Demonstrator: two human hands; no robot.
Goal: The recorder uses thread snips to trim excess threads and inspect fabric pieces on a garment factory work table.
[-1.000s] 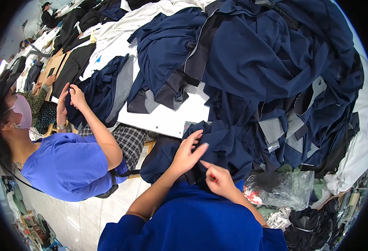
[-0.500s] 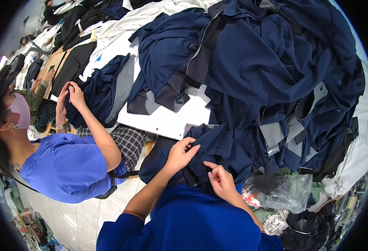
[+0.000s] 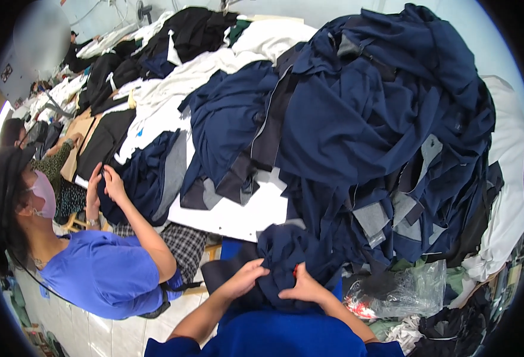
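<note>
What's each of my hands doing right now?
Left hand: closed, pinching navy cloth.
Right hand: partly closed, holding a small red object, touching the cloth.

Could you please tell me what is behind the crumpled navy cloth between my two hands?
Behind the crumpled navy cloth are the flat white tabletop and a large heap of navy fabric. Whatever the cloth directly covers cannot be seen.

The cloth (image 3: pixel 283 250) lies between the left grip (image 3: pixel 245 279) and the right grip (image 3: pixel 305 287), a small thing (image 3: pixel 296 271) in the latter. Beyond both grips is the table (image 3: pixel 238 220). On it, a heap (image 3: pixel 363 131) lies ahead and rightward, overhanging the edge; a pile (image 3: pixel 226 116) lies ahead and leftward. Right of the right grip is a bag (image 3: pixel 408 288), scraps (image 3: pixel 452 327) nearer the person. Left of the left grip is a co-worker (image 3: pixel 107 273), a bundle (image 3: pixel 146 178) before them.
</note>
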